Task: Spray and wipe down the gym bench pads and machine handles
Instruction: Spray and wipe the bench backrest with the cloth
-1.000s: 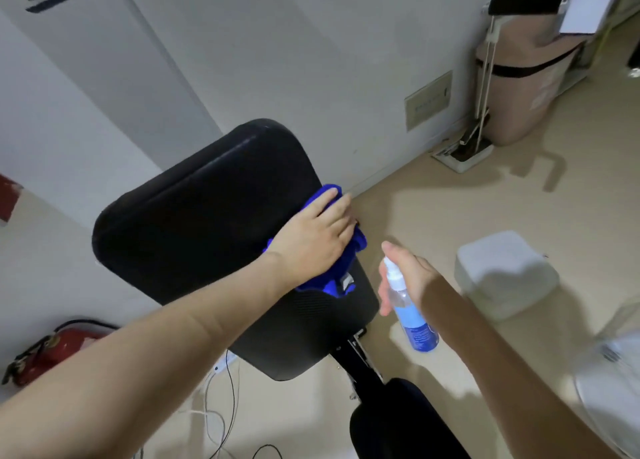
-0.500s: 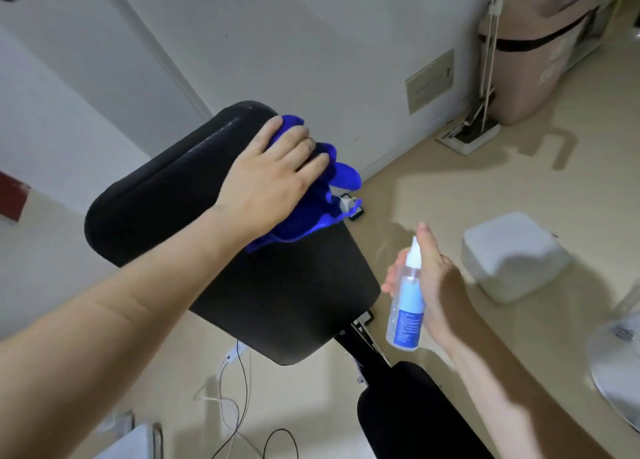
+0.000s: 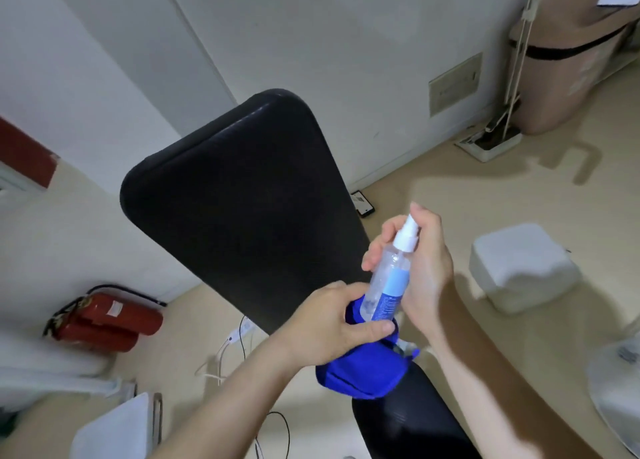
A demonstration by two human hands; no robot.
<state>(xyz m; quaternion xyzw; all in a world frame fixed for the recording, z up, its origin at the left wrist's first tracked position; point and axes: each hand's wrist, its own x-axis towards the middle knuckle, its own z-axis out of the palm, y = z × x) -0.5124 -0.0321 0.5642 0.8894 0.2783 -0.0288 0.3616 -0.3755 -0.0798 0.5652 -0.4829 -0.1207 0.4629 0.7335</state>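
The black bench back pad point(image 3: 242, 209) tilts up in the middle of the view, and the black seat pad point(image 3: 408, 424) lies below it at the bottom. My left hand point(image 3: 329, 327) grips a bunched blue cloth point(image 3: 363, 372) just off the back pad's lower right corner, above the seat pad. My right hand point(image 3: 422, 268) holds a clear spray bottle point(image 3: 389, 275) with a white nozzle and blue label, upright, its base touching the cloth. The hands are close together.
A red fire extinguisher point(image 3: 104, 320) lies on the floor at the left. White cables point(image 3: 235, 347) trail under the bench. A white box point(image 3: 519, 268) sits on the floor at the right, a tan bin point(image 3: 568, 60) and a stand by the wall beyond it.
My left hand has come off the top of the back pad with the cloth, down to its lower right corner. My right hand has brought the bottle up to meet the cloth.
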